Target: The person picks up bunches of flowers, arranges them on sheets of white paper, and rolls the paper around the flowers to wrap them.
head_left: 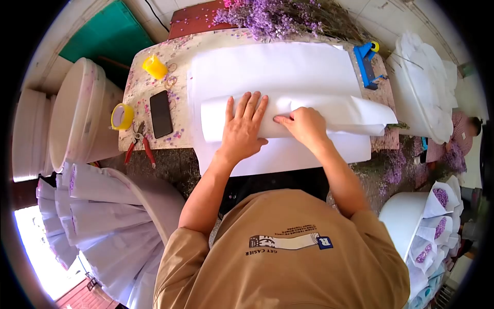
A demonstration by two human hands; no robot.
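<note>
A white paper roll lies across a stack of flat white paper sheets on the table. Green stems poke out of its right end; whatever else is wrapped inside is hidden. My left hand rests flat on the left part of the roll, fingers spread. Closed at the middle of the roll, my right hand pinches the paper's edge between thumb and fingers.
Left on the table are a phone, pliers, yellow tape rolls. A blue tape dispenser stands right, purple flowers behind. Buckets of wrapped bouquets flank me. Another person is far right.
</note>
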